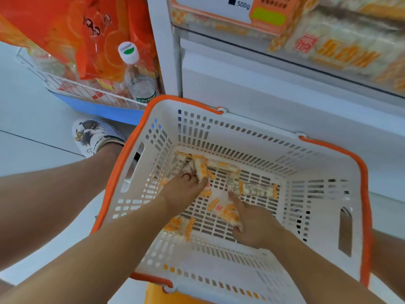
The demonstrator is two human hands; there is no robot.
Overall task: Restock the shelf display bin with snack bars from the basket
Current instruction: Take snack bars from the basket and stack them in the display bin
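Observation:
A white plastic basket with an orange rim sits below me, with several orange-and-white wrapped snack bars on its slotted floor. My left hand reaches into the far left corner and grips a bundle of snack bars. My right hand holds another snack bar pack in the middle, index finger stretched toward a loose bar. The shelf display bin at the upper right holds blurred orange packs behind a clear front.
A white shelf face runs behind the basket. At left, a wire rack holds orange bags and a water bottle. My shoe stands on the pale floor beside the basket.

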